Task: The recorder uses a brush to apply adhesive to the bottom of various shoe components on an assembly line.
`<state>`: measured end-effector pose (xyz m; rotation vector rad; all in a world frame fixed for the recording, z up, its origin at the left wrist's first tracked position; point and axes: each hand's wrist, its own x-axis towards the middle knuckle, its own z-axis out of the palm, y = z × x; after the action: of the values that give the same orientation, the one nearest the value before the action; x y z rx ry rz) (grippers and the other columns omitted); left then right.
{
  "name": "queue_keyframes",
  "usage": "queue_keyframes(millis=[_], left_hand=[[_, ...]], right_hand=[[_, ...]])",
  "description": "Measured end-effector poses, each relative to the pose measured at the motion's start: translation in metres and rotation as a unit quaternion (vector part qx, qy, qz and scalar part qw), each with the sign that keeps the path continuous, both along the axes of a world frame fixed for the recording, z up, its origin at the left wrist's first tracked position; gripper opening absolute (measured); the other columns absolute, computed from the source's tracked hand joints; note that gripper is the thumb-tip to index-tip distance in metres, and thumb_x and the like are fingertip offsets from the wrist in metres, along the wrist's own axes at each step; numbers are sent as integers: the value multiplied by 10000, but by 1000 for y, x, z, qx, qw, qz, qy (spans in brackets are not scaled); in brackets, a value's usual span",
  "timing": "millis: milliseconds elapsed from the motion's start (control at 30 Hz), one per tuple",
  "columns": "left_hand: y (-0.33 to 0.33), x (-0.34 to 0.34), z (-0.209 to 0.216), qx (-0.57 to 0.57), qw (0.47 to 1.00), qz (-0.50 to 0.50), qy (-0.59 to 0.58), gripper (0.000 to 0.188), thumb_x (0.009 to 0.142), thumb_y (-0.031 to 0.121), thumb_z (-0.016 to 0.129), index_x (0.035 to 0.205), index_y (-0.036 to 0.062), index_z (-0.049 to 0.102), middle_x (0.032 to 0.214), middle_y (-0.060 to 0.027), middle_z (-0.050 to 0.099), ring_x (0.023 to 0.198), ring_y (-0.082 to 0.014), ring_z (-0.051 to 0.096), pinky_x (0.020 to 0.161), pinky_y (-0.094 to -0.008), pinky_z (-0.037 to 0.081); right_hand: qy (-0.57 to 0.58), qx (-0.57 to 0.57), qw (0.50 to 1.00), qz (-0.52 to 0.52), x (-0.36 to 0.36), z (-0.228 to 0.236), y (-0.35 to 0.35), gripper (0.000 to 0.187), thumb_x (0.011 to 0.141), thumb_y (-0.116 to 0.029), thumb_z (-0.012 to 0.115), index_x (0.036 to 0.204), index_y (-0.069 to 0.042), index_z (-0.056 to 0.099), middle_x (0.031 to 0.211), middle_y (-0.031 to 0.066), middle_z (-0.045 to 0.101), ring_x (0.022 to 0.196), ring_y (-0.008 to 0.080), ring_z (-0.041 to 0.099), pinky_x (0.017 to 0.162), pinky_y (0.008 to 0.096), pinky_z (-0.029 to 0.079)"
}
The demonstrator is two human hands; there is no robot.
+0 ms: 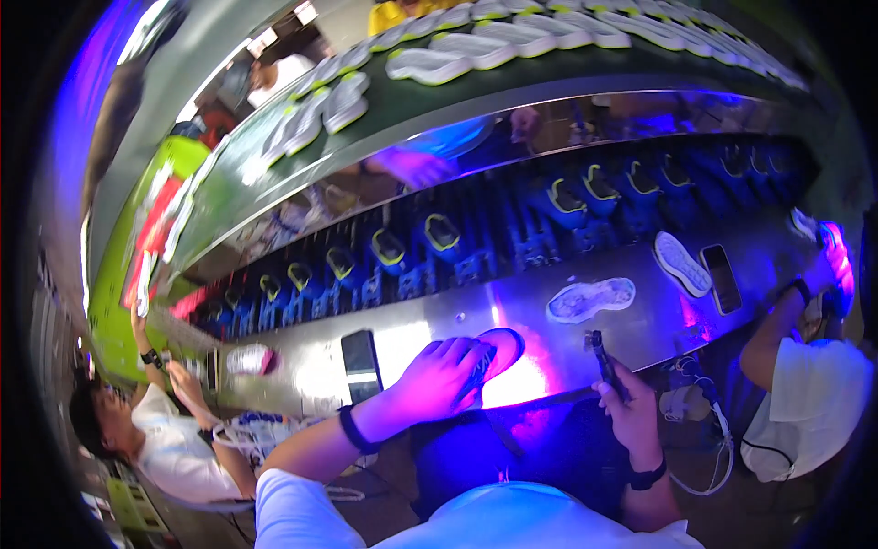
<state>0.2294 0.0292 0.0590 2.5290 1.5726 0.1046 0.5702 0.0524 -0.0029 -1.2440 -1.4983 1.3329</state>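
Perhaps left hand (445, 373) on shoe (497, 351)

Dark shoe (498, 352) flat on steel bench under left hand; thin dark tool (604, 361) gripped upright in right hand.

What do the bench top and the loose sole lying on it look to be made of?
Bench top: apparently bare polished metal, since it mirrors the purple light in a bright glare. Loose sole: pale, matt and moulded with a tread pattern, probably rubber or foam; the picture cannot settle which.
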Motion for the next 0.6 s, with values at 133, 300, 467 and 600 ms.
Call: queue_keyframes(millis=[133,300,467,600], left_hand=[[-30,30,-58,16,975,120,185,934,766,616,735,1411,-16,496,1012,-130,649,897,-300,661,780,-427,518],[-79,17,-93,162,978,-105,86,507,807,238,633,1221,-51,588,985,-127,630,872,-251,642,760,-407,503],[-83,-45,-42,179,956,73,-221,785,719,277,831,1376,-28,527,1141,-169,635,1017,-353,649,852,-448,544],[-133,-45,-72,247,918,157,-267,933,696,427,900,1394,-31,483,1279,-241,595,1159,-403,617,1002,-500,523]], right_hand=[[41,-6,999,-22,-39,20,-33,446,966,-29,644,1407,1,581,1020,60,699,780,78,610,680,237,501],[-7,10,1000,24,-60,40,-60,423,971,-35,645,1381,44,580,1089,104,694,927,138,684,830,264,550],[-20,23,999,20,-86,31,-73,402,971,-116,654,1355,-1,628,913,42,724,689,48,541,622,222,460],[-62,28,994,87,-105,-7,-72,365,947,-63,685,1305,0,662,974,101,737,874,138,690,796,297,541]])
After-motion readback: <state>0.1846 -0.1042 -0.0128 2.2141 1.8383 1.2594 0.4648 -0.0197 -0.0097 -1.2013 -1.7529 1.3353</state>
